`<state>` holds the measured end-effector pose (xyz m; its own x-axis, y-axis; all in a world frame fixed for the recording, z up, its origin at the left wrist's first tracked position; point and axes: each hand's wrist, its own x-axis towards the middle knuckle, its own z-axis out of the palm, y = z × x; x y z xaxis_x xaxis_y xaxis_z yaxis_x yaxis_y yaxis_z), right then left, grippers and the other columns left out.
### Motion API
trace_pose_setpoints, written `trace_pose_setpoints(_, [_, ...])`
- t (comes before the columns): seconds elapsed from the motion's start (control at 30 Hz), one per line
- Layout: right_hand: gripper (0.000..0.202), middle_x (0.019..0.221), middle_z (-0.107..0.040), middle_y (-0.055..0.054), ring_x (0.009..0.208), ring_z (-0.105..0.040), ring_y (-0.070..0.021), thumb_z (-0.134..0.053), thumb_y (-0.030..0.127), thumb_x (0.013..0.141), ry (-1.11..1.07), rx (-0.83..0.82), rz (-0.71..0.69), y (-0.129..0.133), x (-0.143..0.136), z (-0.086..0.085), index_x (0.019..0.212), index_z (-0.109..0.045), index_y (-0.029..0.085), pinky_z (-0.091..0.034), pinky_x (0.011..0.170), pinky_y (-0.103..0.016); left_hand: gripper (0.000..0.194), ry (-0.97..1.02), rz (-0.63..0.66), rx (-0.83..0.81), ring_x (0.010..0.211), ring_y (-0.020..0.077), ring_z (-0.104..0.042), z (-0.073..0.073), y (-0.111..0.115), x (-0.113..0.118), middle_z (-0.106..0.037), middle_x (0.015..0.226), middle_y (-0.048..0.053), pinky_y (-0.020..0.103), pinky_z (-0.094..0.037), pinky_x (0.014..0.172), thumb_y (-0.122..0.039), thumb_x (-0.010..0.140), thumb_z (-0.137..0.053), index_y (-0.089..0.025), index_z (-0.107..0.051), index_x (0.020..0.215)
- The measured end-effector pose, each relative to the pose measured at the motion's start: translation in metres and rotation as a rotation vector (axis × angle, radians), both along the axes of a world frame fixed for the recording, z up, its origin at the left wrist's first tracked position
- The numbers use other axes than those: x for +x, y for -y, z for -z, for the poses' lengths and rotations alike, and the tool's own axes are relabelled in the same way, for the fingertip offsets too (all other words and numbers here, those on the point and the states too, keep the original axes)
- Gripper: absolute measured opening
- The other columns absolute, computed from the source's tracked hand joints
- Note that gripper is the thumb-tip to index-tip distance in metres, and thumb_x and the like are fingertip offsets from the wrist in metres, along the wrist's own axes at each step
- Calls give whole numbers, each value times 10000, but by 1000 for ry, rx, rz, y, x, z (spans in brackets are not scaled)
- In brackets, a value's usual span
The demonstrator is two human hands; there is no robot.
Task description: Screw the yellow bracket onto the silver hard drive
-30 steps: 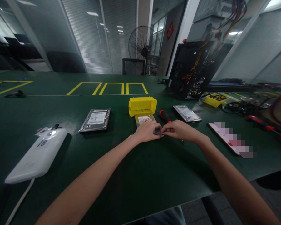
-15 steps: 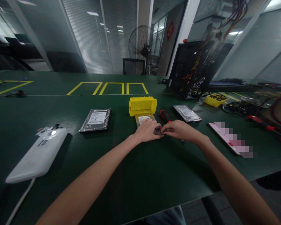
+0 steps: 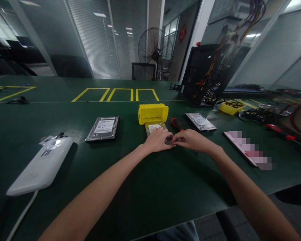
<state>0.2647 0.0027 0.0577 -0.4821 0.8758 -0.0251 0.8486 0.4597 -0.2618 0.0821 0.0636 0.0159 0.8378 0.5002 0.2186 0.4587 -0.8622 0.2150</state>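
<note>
A hard drive (image 3: 155,126) with a white label lies on the green table, right in front of a yellow plastic bin (image 3: 153,113). My left hand (image 3: 157,140) is wrapped over this drive and covers most of it; a dark part shows between the two hands. At its right corner the fingers of my right hand (image 3: 192,140) are pinched together, and what is between them is too small to make out. Partly under my right hand lies a screwdriver (image 3: 177,124) with a red and black handle, its tip showing below the wrist.
Other hard drives (image 3: 104,128) lie to the left and right. A white device (image 3: 42,167) with a cable sits at the left. At far right are a pink phone-shaped item (image 3: 240,149), an open computer case (image 3: 203,73), a small yellow tray (image 3: 231,107) and cables.
My right hand has shifted very slightly at the drive's corner, fingers still pinched. My left hand stays in place on the drive.
</note>
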Motion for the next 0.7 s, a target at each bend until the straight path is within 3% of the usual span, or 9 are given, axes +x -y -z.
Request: trace_pose_setpoints(0.7, [195, 926, -732, -41, 827, -670, -180, -560, 269, 880, 19, 33, 32, -1, 3, 0, 976, -722, 222, -454, 744, -300, 363, 17, 3, 13, 923, 238, -533, 3, -1, -1, -602, 949, 40, 369, -365, 801, -540, 869, -557, -207, -625, 996])
